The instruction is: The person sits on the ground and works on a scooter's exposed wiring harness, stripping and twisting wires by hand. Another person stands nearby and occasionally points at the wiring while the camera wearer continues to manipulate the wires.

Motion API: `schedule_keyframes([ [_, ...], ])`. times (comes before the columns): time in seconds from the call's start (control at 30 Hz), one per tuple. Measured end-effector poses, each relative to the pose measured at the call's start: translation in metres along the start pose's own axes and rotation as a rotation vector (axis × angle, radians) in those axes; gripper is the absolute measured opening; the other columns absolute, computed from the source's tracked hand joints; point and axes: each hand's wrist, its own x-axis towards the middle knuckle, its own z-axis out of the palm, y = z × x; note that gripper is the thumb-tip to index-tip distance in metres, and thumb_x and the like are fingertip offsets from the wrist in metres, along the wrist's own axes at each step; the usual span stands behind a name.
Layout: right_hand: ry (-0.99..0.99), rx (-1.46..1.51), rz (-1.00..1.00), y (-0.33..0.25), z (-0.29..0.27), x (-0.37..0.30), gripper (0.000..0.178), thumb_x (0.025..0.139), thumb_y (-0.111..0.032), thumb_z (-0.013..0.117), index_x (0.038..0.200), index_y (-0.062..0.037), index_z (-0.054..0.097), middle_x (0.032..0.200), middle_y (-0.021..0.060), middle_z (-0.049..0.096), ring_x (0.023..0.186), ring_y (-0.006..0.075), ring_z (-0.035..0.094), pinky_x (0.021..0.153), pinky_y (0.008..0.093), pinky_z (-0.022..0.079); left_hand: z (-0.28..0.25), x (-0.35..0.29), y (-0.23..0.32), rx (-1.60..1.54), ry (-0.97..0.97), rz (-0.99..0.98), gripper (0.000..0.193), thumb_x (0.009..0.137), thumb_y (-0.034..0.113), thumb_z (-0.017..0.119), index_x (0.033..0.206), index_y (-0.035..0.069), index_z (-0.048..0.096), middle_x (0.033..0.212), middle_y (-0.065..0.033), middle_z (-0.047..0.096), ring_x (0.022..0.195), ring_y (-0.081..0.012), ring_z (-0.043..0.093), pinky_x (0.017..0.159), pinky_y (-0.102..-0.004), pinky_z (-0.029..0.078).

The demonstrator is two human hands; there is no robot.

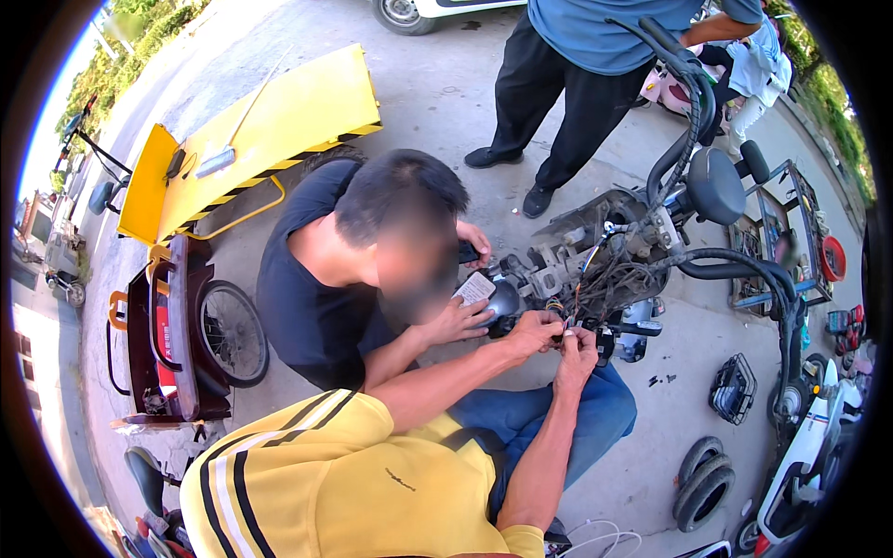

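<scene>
Wires [555, 305] in thin coloured strands are lying just beyond the fingertips of the person in the yellow shirt [353, 474], at the near side of a stripped vehicle [642, 237]. From where I'm standing, the strands are running up from the grip, away from the person's lap, their long axis pointing toward the dark cables [609, 284] tangled above and to the right. The left hand [537, 331] is sitting nearer to the coloured bundle, just below it; the right hand [579, 349] is meeting its partner nearly fingertip to fingertip, its forearm rising from below. Fingers on the 2 hands are pinching together, on wire ends as far as I'm judging, but which strand each is gripping I cannot tell. To the left, a co-worker's hand [460, 321] is resting by a pale block [475, 289], apart from that grip.

As for writing, I'm seeing no readable label on the strands. The pale block is showing faint marks, too blurred to make out. Small dark lettering [400, 479] is crossing the shirt, and pale characters are running down a red panel [165, 316] on the maroon cart [191, 325].
</scene>
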Motion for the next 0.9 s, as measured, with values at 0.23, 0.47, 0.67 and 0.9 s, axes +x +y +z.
schedule_keyframes([
  [0.23, -0.029, -0.033, 0.009, 0.008, -0.008, 0.004, 0.007, 0.093, -0.006, 0.064, 0.095, 0.0008, 0.062, 0.088, 0.0019, 0.058, 0.076, 0.0089, 0.057, 0.068, 0.0255, 0.05, 0.001, 0.003, -0.002, 0.012, -0.02, -0.019, 0.017, 0.089, 0.019, 0.067, 0.089, 0.003, 0.066, 0.07, -0.0008, 0.058, 0.051, -0.0068, 0.046, 0.046, -0.0241, 0.034],
  [0.47, -0.002, -0.017, 0.061, 0.002, -0.002, 0.004, 0.013, 0.091, -0.009, 0.067, 0.095, 0.0037, 0.065, 0.094, 0.003, 0.058, 0.077, 0.0099, 0.058, 0.069, 0.0253, 0.05, -0.01, 0.006, -0.005, -0.129, -0.042, -0.032, 0.015, 0.092, 0.016, 0.069, 0.094, 0.002, 0.064, 0.068, 0.0001, 0.057, 0.051, -0.0066, 0.048, 0.046, -0.0218, 0.036],
  [0.67, 0.002, 0.062, 0.079, -0.003, -0.005, 0.001, 0.013, 0.094, -0.008, 0.065, 0.098, 0.0038, 0.063, 0.094, 0.0047, 0.06, 0.079, 0.0112, 0.062, 0.07, 0.0265, 0.055, -0.007, 0.006, -0.005, -0.14, -0.065, -0.065, 0.013, 0.092, 0.013, 0.067, 0.097, 0.001, 0.064, 0.078, -0.0015, 0.06, 0.055, -0.006, 0.047, 0.048, -0.0224, 0.038],
  [0.9, -0.01, 0.017, 0.06, -0.002, -0.005, 0.001, 0.014, 0.094, -0.009, 0.066, 0.098, 0.0039, 0.063, 0.094, 0.0046, 0.06, 0.078, 0.0111, 0.062, 0.069, 0.0273, 0.057, -0.007, 0.004, 0.0, -0.15, -0.06, -0.081, 0.011, 0.091, 0.01, 0.066, 0.097, 0.0, 0.065, 0.068, 0.0008, 0.055, 0.055, -0.0084, 0.047, 0.05, -0.0229, 0.037],
])
